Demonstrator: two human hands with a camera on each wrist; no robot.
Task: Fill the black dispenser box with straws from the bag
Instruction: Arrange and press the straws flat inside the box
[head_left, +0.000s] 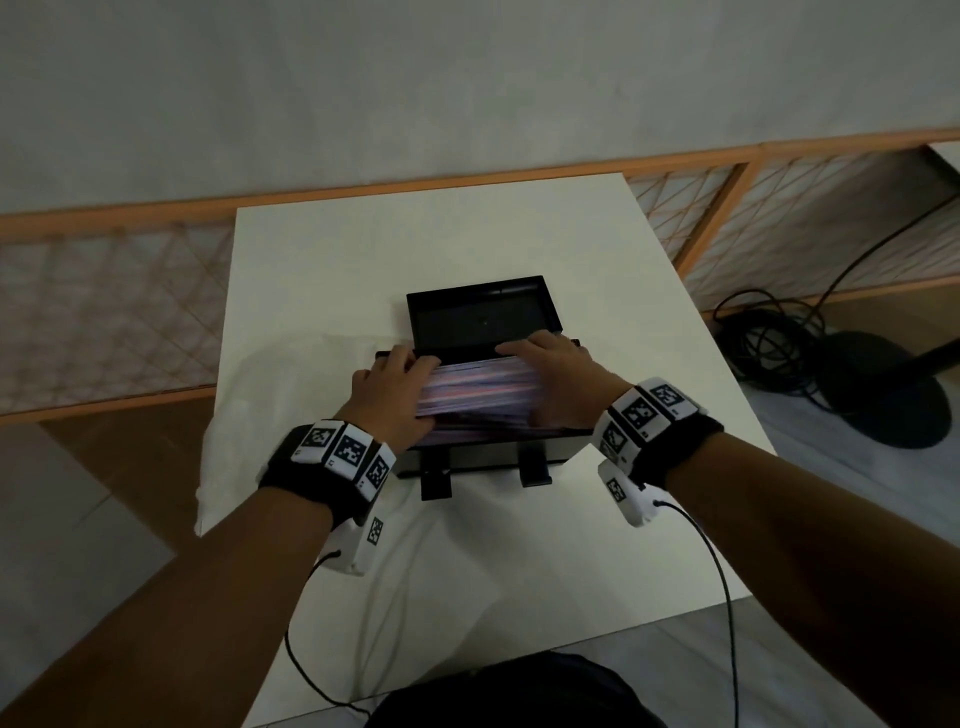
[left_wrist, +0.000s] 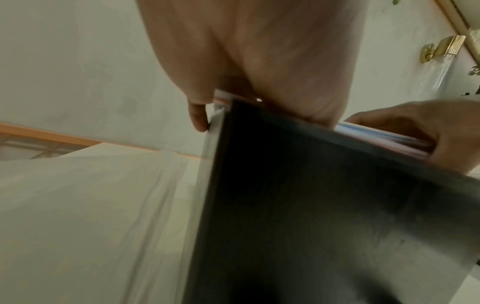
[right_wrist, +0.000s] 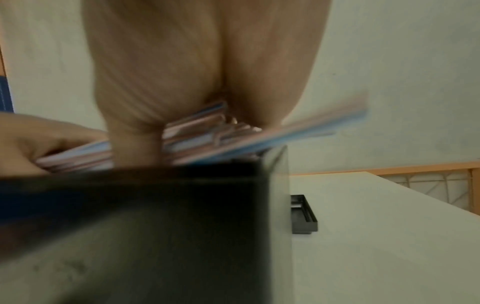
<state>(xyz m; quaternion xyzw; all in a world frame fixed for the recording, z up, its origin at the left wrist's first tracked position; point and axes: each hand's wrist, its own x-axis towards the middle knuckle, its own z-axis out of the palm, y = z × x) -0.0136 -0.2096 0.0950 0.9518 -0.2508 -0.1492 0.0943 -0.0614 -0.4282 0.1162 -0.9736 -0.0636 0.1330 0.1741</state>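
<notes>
A white desk (head_left: 467, 249) stands against a pale wall, with a low orange-framed lattice screen (head_left: 104, 312) running behind it and a coil of black cable (head_left: 769, 343) on the floor beside a round black stand base (head_left: 883, 389). On the desk sits the black dispenser box (head_left: 488, 447), its lid (head_left: 483, 314) tipped up and open at the back, two short black feet showing at its front. A limp, clear bag (head_left: 244, 415) lies on the desk just to the left of the box. The box is piled with straws (head_left: 478, 389), pink and blue, lying lengthwise across the opening and rising above the rim. The left hand (head_left: 392, 400) cups the left end of the bundle, fingers curled round it; the right hand (head_left: 558, 379) lies over the right end, its grip likewise curled round the straws. Both wrists wear black bands carrying white square tags with black coded patterns; no readable writing shows anywhere.
</notes>
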